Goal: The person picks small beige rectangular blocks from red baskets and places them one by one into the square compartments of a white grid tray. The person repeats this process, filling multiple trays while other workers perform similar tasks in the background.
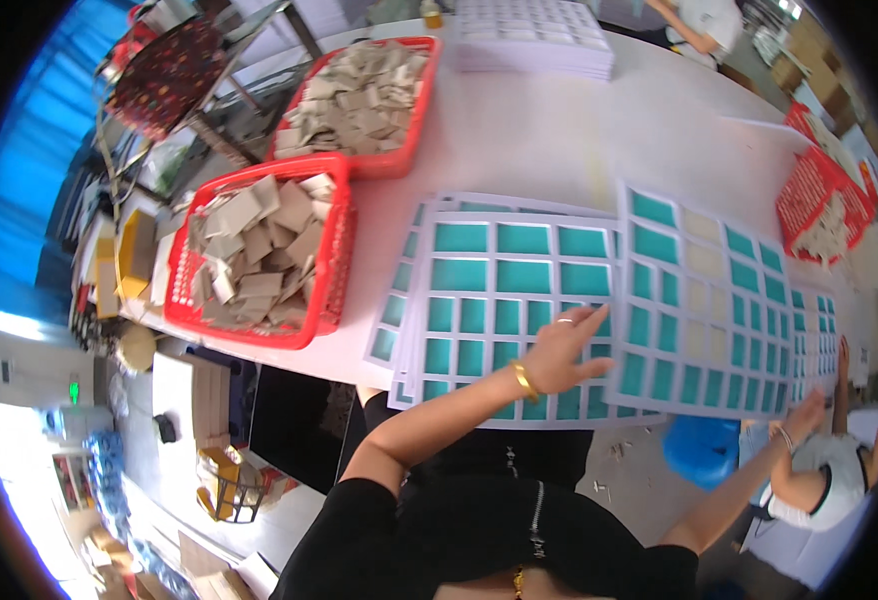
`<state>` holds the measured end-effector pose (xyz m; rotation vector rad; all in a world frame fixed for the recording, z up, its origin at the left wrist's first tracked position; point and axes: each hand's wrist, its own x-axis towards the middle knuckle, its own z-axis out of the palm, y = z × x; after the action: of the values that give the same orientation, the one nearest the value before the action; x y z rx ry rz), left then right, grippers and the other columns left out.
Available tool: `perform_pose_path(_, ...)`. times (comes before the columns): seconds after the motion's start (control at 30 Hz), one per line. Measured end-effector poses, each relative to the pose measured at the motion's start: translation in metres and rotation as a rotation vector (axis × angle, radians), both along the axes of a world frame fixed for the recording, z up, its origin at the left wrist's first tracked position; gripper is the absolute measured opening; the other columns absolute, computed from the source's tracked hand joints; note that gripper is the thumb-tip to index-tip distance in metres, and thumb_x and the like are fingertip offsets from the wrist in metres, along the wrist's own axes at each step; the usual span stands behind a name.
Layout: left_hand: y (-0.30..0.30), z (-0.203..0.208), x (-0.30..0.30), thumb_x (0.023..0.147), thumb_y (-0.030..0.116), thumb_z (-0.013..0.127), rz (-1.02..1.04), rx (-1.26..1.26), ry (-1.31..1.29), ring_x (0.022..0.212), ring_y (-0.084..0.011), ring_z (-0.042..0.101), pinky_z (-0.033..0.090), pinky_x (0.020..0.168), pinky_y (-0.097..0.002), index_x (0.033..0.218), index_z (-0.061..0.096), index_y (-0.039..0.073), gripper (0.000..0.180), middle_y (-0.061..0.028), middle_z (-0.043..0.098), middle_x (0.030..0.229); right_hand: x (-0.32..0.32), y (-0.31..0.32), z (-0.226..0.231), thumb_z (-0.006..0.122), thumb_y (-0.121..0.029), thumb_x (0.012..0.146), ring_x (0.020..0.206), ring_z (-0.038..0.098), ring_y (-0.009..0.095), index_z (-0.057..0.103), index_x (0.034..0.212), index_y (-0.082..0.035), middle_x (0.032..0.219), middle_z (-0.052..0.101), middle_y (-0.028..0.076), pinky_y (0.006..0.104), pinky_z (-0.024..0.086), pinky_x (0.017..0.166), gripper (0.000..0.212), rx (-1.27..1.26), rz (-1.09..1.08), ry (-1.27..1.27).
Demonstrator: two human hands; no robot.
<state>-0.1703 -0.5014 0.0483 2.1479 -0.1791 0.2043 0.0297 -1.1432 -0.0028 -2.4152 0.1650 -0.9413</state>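
My left hand (561, 358), with a ring and a gold bangle, has its fingers spread over a stack of white grid sheets (442, 293) with teal windows. Its fingertips reach the left edge of another white grid sheet (704, 395), which overlaps the stack on the right. Most windows of that sheet are teal; a column of them looks pale cream. At its lower right corner my right hand (807, 413) has its fingers closed on the edge, small in view. More grid sheets (827, 375) lie beyond that hand.
Two red plastic baskets (337, 260) (421, 120) of grey-beige board pieces stand at the table's left. Another red basket (827, 205) is at the right. A white stack (539, 62) sits at the far edge. A co-worker (809, 490) is close on the right, near a blue stool (701, 450).
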Motion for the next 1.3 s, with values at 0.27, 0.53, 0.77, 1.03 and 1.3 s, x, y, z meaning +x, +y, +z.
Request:
perform_pose_path(0.27, 0.066, 0.049, -0.020, 0.073, 0.000, 0.070, 0.252, -0.103, -0.322, 0.117, -0.0359, 0.049, 0.040, 0.099, -0.0409, 0.125, 0.050, 0.005, 0.055, -0.0186, 0.052, 0.125, -0.043, 0.176, 0.045, 0.051, -0.035, 0.097, 0.116, 0.053, 0.027, 0.046, 0.133, 0.001, 0.132, 0.049, 0.019, 0.0381, 0.043, 0.096, 0.051, 0.028, 0.069, -0.084)
perform_pose_path(0.53, 0.308, 0.040, -0.085, 0.071, -0.007, 0.052, 0.932, 0.348, -0.417, 0.091, -0.0318, 0.054, 0.045, 0.079, -0.0402, 0.106, 0.057, 0.004, 0.037, -0.0145, 0.054, 0.097, -0.052, 0.269, 0.051, 0.052, -0.023, 0.097, 0.114, 0.053, 0.025, 0.040, 0.136, -0.003, 0.133, 0.049, 0.016, 0.0353, 0.044, 0.095, 0.046, 0.201, 0.372, -0.018)
perform_pose_path(0.77, 0.422, -0.056, -0.106, 0.068, 0.027, 0.073, 0.671, 0.755, 0.595, 0.118, -0.0376, 0.050, 0.042, 0.097, -0.0462, 0.130, 0.036, 0.009, 0.074, -0.0176, 0.052, 0.127, -0.078, 0.347, 0.100, 0.052, -0.017, 0.096, 0.108, 0.054, 0.022, 0.040, 0.137, -0.004, 0.128, 0.052, 0.015, 0.0350, 0.041, 0.096, 0.044, 0.268, 0.555, -0.001)
perform_pose_path(1.03, 0.450, -0.054, -0.102, 0.076, 0.027, 0.065, 0.798, 0.658, 0.431, 0.093, -0.0337, 0.064, 0.052, 0.079, -0.0419, 0.108, 0.056, 0.004, 0.040, -0.0193, 0.066, 0.096, -0.108, 0.410, 0.141, 0.055, -0.008, 0.091, 0.102, 0.055, 0.018, 0.046, 0.130, -0.003, 0.118, 0.056, 0.011, 0.0316, 0.042, 0.093, 0.040, 0.163, 0.695, 0.060)
perform_pose_path(1.3, 0.333, 0.054, -0.088, 0.086, 0.010, 0.058, 0.678, -0.518, -0.016, 0.066, -0.0070, 0.055, 0.044, 0.051, -0.0228, 0.110, 0.051, 0.006, 0.025, -0.0014, 0.058, 0.084, -0.135, 0.542, 0.131, 0.068, -0.008, 0.078, 0.090, 0.060, 0.022, 0.056, 0.117, -0.005, 0.104, 0.064, 0.010, 0.0342, 0.047, 0.083, 0.040, 0.115, 1.155, 0.194)
